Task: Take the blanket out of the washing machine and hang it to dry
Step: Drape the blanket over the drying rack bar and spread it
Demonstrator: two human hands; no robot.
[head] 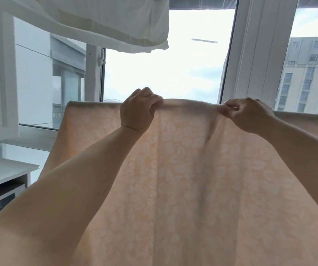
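Across the middle of the frame we pinch the top fold of the blanket in both grips, left hand and right hand, and uneven tugging could slide it off its hidden support.

A white cloth hangs overhead at upper left. Behind, a window frame shows bright sky and a building. A white shelf stands lower left.
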